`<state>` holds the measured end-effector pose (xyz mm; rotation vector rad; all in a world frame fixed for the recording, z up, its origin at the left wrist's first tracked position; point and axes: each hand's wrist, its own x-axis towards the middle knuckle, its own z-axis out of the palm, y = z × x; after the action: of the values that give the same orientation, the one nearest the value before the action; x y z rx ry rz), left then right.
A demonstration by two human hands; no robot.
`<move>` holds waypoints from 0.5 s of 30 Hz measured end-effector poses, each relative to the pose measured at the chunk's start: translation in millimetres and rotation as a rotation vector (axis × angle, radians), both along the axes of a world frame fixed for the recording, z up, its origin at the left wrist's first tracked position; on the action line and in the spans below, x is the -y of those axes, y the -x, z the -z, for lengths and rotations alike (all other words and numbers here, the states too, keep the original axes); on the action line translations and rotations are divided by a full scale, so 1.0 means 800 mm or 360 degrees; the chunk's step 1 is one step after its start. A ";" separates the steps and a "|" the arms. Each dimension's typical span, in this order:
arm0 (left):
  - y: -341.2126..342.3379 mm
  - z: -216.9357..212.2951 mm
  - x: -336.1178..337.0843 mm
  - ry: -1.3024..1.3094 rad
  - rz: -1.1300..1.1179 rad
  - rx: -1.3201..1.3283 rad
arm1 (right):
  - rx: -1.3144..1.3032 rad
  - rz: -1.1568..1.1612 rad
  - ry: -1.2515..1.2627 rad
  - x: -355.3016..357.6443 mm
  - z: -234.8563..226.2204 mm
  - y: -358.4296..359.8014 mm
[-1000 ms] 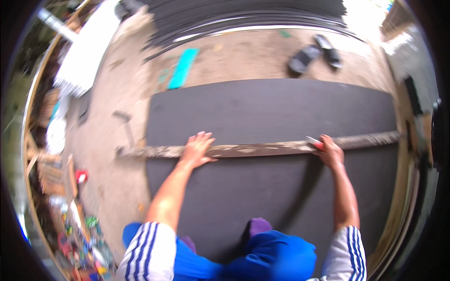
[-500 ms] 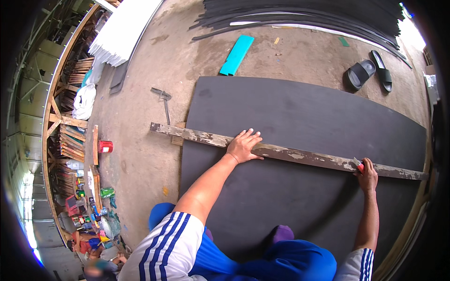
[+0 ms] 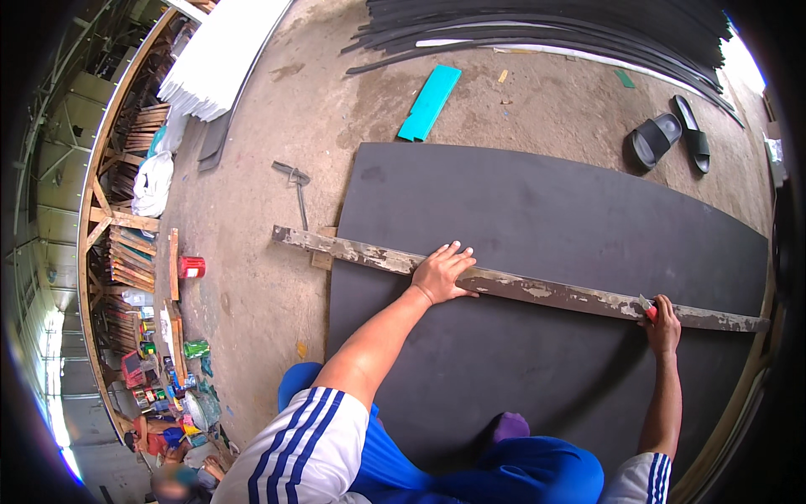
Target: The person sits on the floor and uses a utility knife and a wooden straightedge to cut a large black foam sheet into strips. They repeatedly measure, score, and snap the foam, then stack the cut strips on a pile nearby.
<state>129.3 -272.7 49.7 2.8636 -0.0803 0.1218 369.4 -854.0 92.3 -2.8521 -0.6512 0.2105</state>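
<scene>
Left hand [image 3: 440,273]: flat on the wooden straightedge [image 3: 520,287], fingers spread a little, palm pressing down, thumb on the near side.
Right hand [image 3: 663,323]: curled round a red-handled utility knife [image 3: 647,309], blade end at the straightedge's near edge; fingers wrapped tight on the handle.
Straightedge: long, worn, paint-flaked plank lying across the dark sheet [image 3: 546,252], left end sticking out over the concrete floor [image 3: 252,319], right end near the sheet's right edge.
Dark sheet: big grey-black board flat on the floor, under both hands & the person's knees.
Nearby: pair of black sandals [image 3: 670,139] beyond the sheet's far edge, teal strip [image 3: 429,102] on the floor, stack of dark sheets [image 3: 546,25] at top, red can [image 3: 192,267] to the left, well apart.
</scene>
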 end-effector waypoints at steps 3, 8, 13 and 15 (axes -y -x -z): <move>0.001 0.000 0.001 0.0010 -0.0005 0.0006 | 0.0011 -0.0006 0.0006 0.001 0.000 0.001; 0.008 0.000 -0.004 0.0007 -0.0011 0.0014 | -0.0016 -0.0004 0.0010 -0.006 -0.001 0.002; -0.006 -0.022 -0.009 0.0201 0.0004 -0.0062 | 0.0015 0.0012 -0.0014 0.004 0.003 0.007; -0.025 -0.042 -0.002 0.0373 -0.0120 -0.0021 | -0.0011 0.0004 -0.0032 -0.005 -0.013 0.010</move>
<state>149.4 -271.3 83.2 2.6333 0.0422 0.1187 361.4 -849.9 102.5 -2.8317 -0.6445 0.2122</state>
